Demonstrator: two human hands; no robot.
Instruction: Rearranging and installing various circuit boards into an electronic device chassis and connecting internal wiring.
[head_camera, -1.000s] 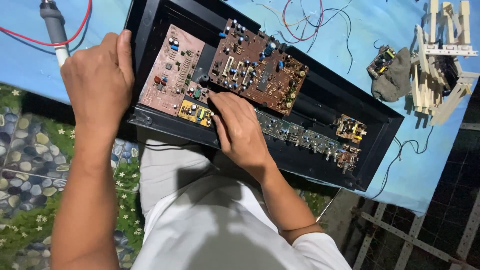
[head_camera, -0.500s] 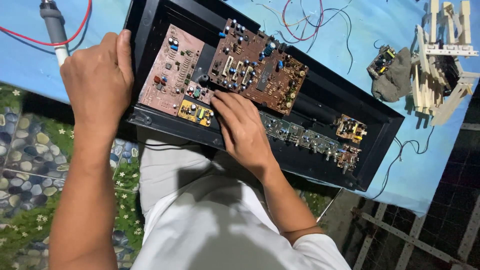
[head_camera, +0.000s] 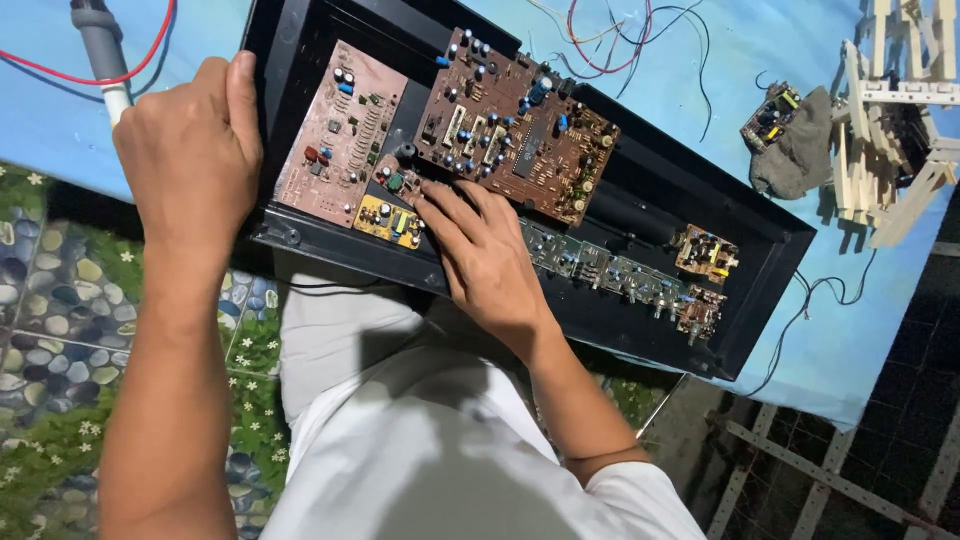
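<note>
On blue cloth (head_camera: 700, 110) — black chassis (head_camera: 640, 200), hands (head_camera: 190, 150) upon it.

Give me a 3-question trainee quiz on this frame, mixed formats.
1. True or false: the left hand grips the edge of the black case.
2. The right hand's fingers touch down nearest which part? A) small yellow board B) grey cloth C) wooden sticks
3. Fill in: the case lies on a ____ sheet.

Key: 1 true; 2 A; 3 blue.
</note>
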